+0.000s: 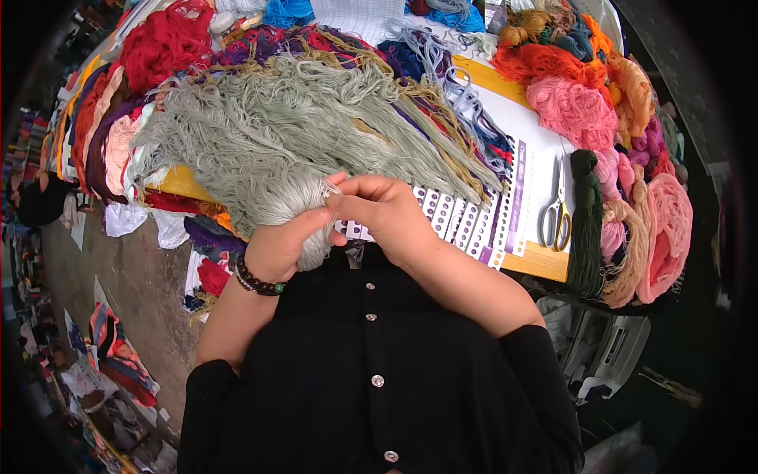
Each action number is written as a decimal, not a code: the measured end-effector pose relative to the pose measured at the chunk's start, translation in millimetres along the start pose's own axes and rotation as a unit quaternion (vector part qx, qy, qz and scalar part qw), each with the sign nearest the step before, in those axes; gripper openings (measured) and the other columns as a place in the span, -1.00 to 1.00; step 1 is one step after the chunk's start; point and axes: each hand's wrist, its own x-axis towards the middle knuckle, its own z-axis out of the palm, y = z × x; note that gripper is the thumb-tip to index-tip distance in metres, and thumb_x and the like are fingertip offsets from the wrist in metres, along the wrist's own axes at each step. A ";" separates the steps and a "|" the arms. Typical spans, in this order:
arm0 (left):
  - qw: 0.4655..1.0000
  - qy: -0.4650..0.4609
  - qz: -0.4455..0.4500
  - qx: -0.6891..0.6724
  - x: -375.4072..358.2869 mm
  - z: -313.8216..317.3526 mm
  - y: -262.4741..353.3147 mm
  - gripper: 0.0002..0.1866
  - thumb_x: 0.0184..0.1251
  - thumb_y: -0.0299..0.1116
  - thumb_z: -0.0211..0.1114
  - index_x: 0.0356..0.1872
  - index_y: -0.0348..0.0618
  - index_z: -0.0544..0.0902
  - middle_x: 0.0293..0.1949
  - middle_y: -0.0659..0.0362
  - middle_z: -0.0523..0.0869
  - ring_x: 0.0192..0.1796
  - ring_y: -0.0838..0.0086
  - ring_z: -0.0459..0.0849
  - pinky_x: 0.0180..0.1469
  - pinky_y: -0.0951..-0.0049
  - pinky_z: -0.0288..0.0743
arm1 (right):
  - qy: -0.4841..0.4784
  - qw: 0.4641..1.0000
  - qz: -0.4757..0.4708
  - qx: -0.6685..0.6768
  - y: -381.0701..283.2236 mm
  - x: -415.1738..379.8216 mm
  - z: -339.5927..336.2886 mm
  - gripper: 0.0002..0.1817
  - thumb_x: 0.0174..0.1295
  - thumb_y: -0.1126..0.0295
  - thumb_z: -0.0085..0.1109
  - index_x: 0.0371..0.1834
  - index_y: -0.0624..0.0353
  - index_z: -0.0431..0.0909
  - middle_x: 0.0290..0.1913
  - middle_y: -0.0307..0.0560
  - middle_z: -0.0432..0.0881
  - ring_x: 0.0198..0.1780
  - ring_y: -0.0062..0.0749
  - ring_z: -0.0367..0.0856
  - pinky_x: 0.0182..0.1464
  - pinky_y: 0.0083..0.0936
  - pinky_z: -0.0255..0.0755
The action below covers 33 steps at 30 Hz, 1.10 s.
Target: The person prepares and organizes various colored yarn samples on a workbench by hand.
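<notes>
A thick bundle of pale grey-green thread [276, 193] is gathered at the table's near edge, its loose strands spreading back over the pile. My left hand [288, 241], with a dark beaded bracelet at the wrist, is wrapped round the bundle's near end. Close beside it, my right hand [383, 213] pinches fine pale strands at the top of the same bundle, thumb against forefinger. The fingertips of both hands nearly meet there. Behind my right hand lie white cards with rows of punched holes [458, 217], and grey-green thread ends lie over their upper part.
Scissors [555, 213] lie on the right of the table, beside a dark green skein [584, 221]. Pink skeins [667, 237] and orange thread [553, 67] are heaped farther right. Red thread [166, 43] is piled at the back left. Cloth pieces [122, 355] lie on the floor.
</notes>
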 end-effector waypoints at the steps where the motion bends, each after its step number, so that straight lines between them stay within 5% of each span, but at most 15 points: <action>1: 1.000 0.000 0.000 0.000 0.2 -0.7 0.2 -0.58 0.27 -0.53 0.06 0.18 -0.30 0.42 0.07 0.12 0.54 -0.02 0.51 0.56 -0.23 0.52 0.58 | 0.000 1.000 0.000 0.000 1.3 0.1 -0.3 -0.89 0.13 0.52 0.19 -0.31 0.34 0.60 -0.35 -0.15 0.62 -0.28 -0.55 0.57 -0.24 -0.60 0.46; 13: 0.995 0.082 0.054 0.032 1.7 8.0 -0.4 -0.79 0.25 -0.50 0.21 -0.10 -0.25 0.58 -0.19 0.20 0.65 -0.19 0.54 0.61 -0.33 0.58 0.57 | 0.028 0.999 -0.018 -0.015 4.2 0.3 -1.3 -0.88 0.17 0.49 0.19 -0.30 0.32 0.60 -0.34 -0.15 0.63 -0.26 -0.56 0.57 -0.18 -0.59 0.45; 18: 0.986 0.113 0.105 0.071 3.4 3.8 -8.4 -0.85 0.26 -0.50 0.20 -0.17 -0.27 0.60 -0.24 0.22 0.65 -0.21 0.58 0.59 -0.21 0.57 0.50 | 0.015 0.998 -0.018 -0.058 6.3 0.5 -2.3 -0.85 0.22 0.46 0.15 -0.29 0.35 0.59 -0.38 -0.11 0.65 -0.36 -0.55 0.59 -0.14 -0.61 0.41; 28: 0.986 0.111 0.114 0.051 5.1 1.8 -14.5 -0.85 0.32 -0.47 0.13 -0.17 -0.28 0.60 -0.24 0.22 0.65 -0.20 0.59 0.58 -0.13 0.54 0.46 | -0.002 0.997 -0.033 -0.066 7.6 0.9 -3.8 -0.85 0.26 0.44 0.12 -0.28 0.33 0.56 -0.39 -0.13 0.64 -0.34 -0.55 0.59 -0.11 -0.61 0.41; 31: 0.989 0.103 0.100 0.040 5.2 0.4 -11.9 -0.82 0.32 -0.47 0.12 -0.13 -0.29 0.59 -0.21 0.19 0.65 -0.16 0.55 0.59 -0.06 0.52 0.45 | 0.027 0.997 -0.027 -0.074 8.1 3.4 -8.4 -0.91 0.23 0.49 0.11 -0.31 0.29 0.55 -0.26 -0.10 0.63 -0.23 -0.54 0.58 -0.09 -0.60 0.40; 33: 0.987 0.035 0.131 0.082 4.8 -7.0 -1.5 -0.78 0.34 -0.43 0.08 -0.08 -0.28 0.57 -0.18 0.17 0.65 -0.06 0.45 0.58 0.05 0.44 0.43 | 0.080 0.918 -0.236 -0.308 -0.3 8.2 -23.8 -0.95 0.17 0.54 0.12 -0.32 0.25 0.54 -0.10 -0.06 0.58 -0.04 -0.52 0.52 -0.03 -0.57 0.38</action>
